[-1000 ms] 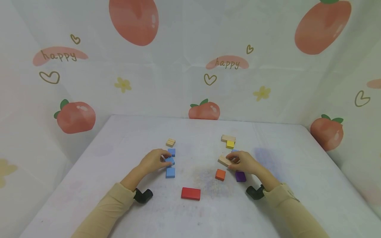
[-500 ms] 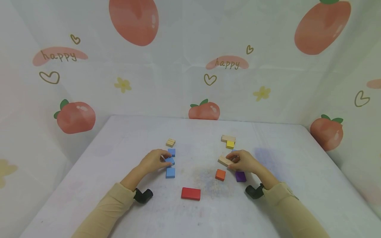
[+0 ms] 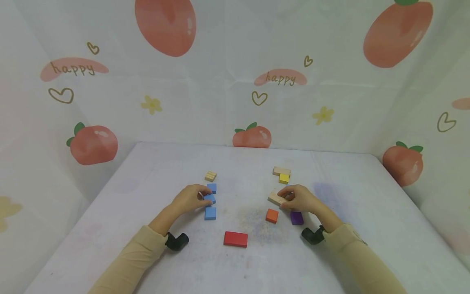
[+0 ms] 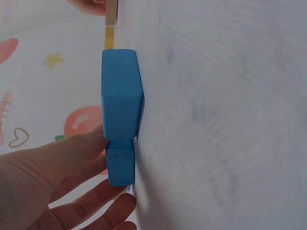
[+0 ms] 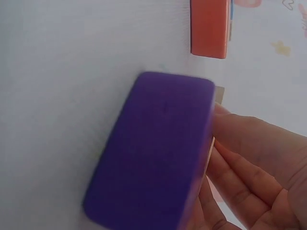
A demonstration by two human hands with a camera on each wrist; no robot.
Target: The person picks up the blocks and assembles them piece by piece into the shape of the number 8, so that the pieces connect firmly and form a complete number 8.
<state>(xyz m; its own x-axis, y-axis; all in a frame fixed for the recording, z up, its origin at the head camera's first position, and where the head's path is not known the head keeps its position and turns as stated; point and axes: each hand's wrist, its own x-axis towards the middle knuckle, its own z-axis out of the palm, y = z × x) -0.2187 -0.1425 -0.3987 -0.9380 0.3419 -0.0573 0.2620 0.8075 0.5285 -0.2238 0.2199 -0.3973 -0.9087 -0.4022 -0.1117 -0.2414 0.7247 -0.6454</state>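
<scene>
My left hand (image 3: 188,199) pinches the middle blue block (image 3: 210,199) of a column of blue blocks. In the left wrist view this held block (image 4: 121,165) sits between thumb and fingers, behind a nearer blue block (image 4: 120,91). Over on the right side, my right hand (image 3: 302,200) grips a plain wooden block (image 3: 274,198) between thumb and fingers. A purple block (image 3: 296,218) lies just below that hand and hides most of the wooden block in the right wrist view. Beside it is an orange block (image 3: 272,216).
A red rectangular block (image 3: 236,239) lies near the front centre of the white table (image 3: 235,273). Farther back are a striped wooden block (image 3: 210,176), a yellow block (image 3: 284,178) and another wooden block (image 3: 281,170). One blue block is partly hidden behind the right hand.
My right hand has shifted slightly left and away from me, and the wooden block has moved a little left with it. The left hand stays in place on its blue block.
</scene>
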